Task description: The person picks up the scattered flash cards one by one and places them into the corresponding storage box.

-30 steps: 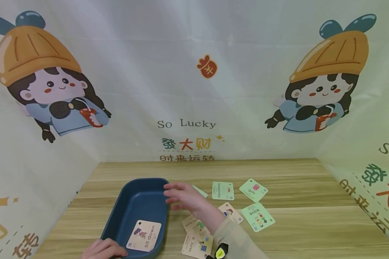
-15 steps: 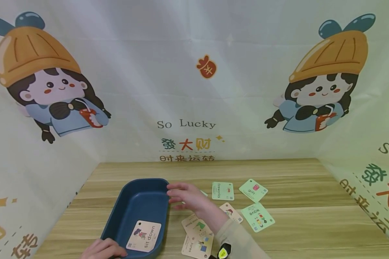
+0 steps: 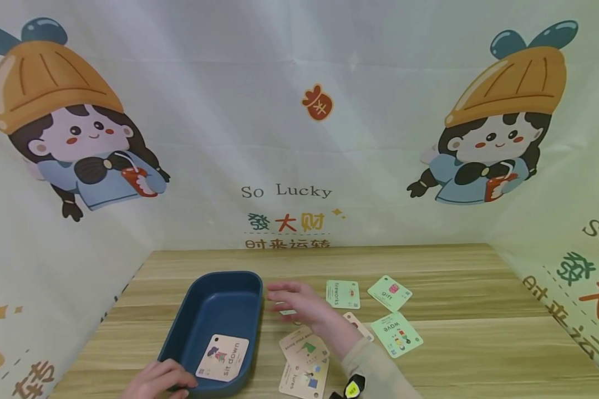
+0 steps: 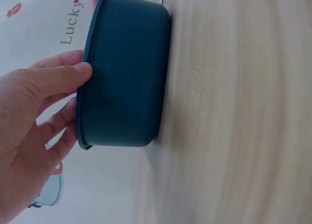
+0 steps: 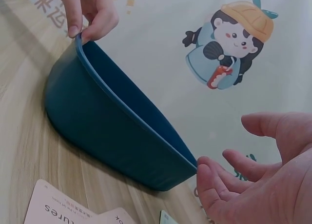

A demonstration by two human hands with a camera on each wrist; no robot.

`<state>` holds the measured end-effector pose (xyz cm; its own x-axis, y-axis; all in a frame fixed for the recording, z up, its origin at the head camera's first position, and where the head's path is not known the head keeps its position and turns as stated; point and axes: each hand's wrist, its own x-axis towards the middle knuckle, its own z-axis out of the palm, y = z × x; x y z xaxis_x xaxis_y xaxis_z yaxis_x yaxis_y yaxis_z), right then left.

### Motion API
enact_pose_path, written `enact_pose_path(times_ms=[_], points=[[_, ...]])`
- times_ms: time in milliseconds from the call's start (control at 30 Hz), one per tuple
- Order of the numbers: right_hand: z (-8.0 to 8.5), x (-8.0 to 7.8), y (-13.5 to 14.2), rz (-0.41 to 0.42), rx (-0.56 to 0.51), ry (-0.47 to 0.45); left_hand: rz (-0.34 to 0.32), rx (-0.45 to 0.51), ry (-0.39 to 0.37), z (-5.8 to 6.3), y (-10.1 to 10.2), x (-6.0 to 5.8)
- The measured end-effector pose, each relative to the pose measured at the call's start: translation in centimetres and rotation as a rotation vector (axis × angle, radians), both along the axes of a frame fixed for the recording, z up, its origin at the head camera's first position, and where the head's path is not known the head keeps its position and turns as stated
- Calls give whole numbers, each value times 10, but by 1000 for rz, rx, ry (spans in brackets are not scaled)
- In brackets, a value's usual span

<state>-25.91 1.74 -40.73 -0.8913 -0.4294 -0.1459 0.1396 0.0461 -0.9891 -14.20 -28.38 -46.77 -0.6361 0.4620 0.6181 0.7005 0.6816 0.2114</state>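
While the left hand [image 3: 157, 379] pinches the near rim of the blue bin [image 3: 219, 310] at the worktop's [image 3: 479, 338] left, the head view shows the right hand [image 3: 301, 305] beside its far right edge, a "sit down" card [image 3: 223, 357] inside, other cards [image 3: 396, 335] at right. From the left wrist, the thumb [image 4: 66, 79] presses outside the rim; from the right wrist, relaxed fingers [image 5: 251, 165] hold nothing.

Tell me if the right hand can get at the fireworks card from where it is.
Likely yes: the right hand looks empty, and the fireworks card lies uncovered on the table close beside it, with nothing seen standing between them.
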Motion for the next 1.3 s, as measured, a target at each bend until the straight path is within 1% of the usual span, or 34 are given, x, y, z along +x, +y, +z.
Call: enact_pose_path(times_ms=[33,133,300,367,600,867,1133,1300], points=[[0,0,1,-1,2,1,-16,-7,-8,0,-1,-1],[-1,0,5,-5,-3,-3,-15,-19,-50,1,-3,-2],[-4,-1,15,-23,-10,-24,-22,-20,-59,1,-4,-3],[-5,-2,20,-38,-2,-29,-25,-20,-51,1,-5,-3],[-9,-8,42,-95,4,-58,-13,-22,-87,1,-5,-2],[-15,-15,67,-155,-16,-63,-8,-20,-93,1,-6,-3],[-20,-18,80,-168,-34,-86,-21,-8,-75,2,-5,-3],[-21,-18,87,-177,-31,-77,4,-12,-92,1,-5,-2]])
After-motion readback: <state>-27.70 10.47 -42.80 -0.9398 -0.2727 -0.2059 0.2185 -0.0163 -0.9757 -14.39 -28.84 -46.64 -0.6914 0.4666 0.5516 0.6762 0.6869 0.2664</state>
